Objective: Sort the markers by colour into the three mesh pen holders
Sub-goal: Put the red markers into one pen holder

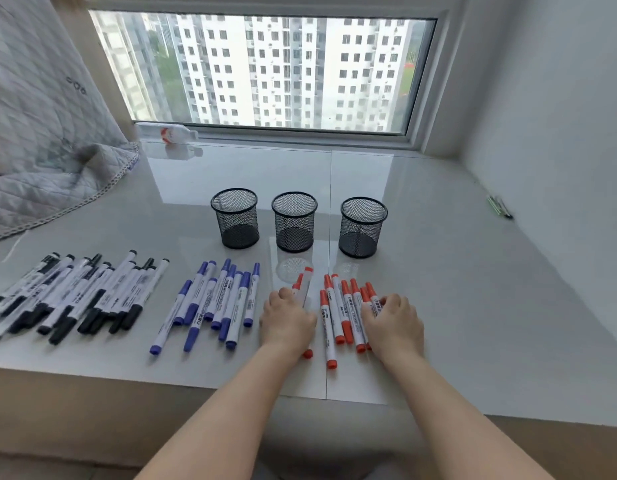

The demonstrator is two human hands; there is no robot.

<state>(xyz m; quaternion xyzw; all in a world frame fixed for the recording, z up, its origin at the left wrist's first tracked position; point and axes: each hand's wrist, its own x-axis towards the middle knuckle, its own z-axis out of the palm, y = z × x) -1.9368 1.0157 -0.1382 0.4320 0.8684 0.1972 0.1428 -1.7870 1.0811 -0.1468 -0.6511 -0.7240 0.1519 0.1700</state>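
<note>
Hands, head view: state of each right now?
Left hand: fingers curled over red markers, grip hidden; cannot be told.
Right hand: fingers curled on the red markers; grip cannot be told.

Bright daylight pours in through the window (pixel 265 71) and glares off the glossy sill (pixel 421 209) below it — the three mesh holders (pixel 294 221) mirror faintly there. Shadows are soft. Straight lines bow toward the edges — the blanket (pixel 40 133) left of the window looks slightly smeared.

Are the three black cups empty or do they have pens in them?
Empty. Through the mesh of the left holder, middle holder and right holder only bare bottoms show.
</note>
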